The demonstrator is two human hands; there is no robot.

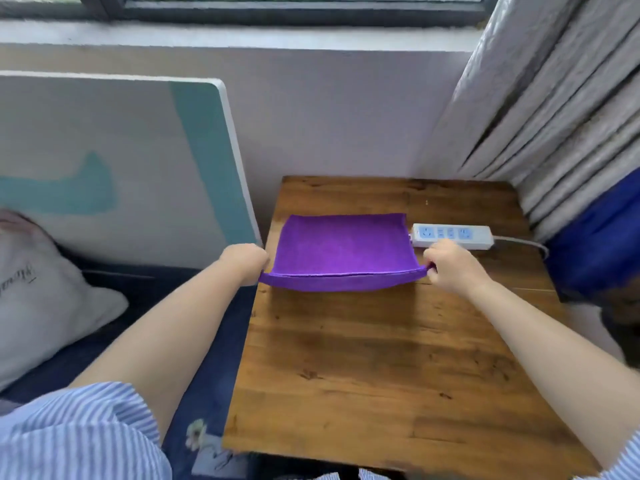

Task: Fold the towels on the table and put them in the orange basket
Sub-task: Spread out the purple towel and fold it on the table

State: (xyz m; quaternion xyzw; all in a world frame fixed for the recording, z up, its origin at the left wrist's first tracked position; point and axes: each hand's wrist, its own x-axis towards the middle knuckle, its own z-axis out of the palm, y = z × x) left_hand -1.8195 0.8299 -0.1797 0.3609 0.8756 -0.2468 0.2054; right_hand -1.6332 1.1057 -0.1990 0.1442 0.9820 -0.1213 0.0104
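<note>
Pinching near corners of purple towel (pixel 341 247) in our left hand (pixel 246 259) and right hand (pixel 446 266), near edge lifted off worktop (pixel 363 358).

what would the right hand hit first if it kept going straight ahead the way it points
Most likely the white power strip. The right hand, pinching the purple towel at its near corner, points away from the person, and the strip lies just beyond its knuckles; depth is hard to judge.
</note>
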